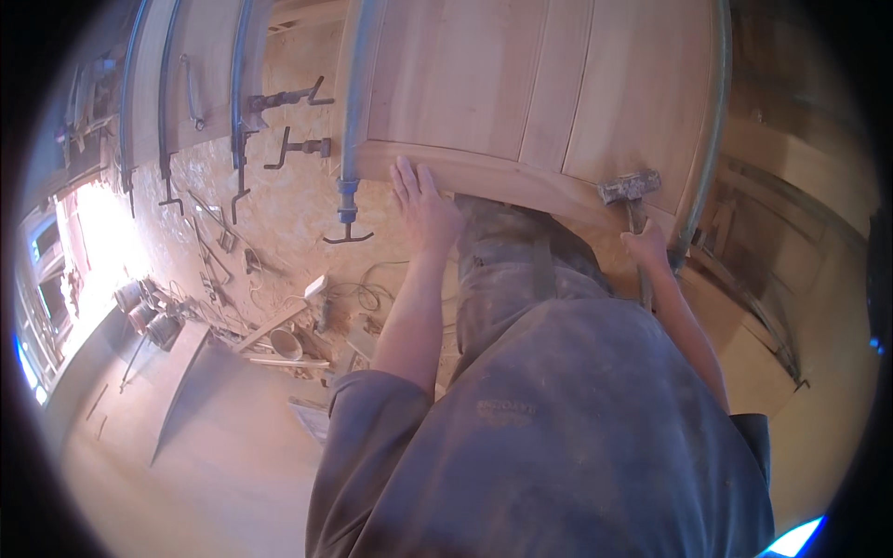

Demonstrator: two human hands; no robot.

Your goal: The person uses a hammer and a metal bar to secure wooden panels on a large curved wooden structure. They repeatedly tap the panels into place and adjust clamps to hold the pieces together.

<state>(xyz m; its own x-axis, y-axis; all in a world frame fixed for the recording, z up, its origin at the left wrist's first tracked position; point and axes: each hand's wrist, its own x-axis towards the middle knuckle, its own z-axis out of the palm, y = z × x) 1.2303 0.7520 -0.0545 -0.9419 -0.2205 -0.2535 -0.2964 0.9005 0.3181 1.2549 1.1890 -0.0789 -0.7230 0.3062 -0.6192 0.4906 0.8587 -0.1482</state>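
A wooden panel door [456, 84] lies in front of me, with long bar clamps along its sides. My left hand [423, 206] is open, its fingers stretched out against the near rail [484, 167] of the door, close to the left bar clamp [348, 200]. In my right hand [648, 244] is a hammer [630, 187], gripped by its handle below the head. The metal head is above the right part of the near rail; I cannot tell whether it touches the wood.
More bar clamps [238, 149] hold wooden boards at the upper left, where a wrench [192, 93] lies. Tools, offcuts, a cable [372, 298] and a round container [286, 345] litter the dusty floor on the left. A curved dark bar [758, 316] lies to the right.
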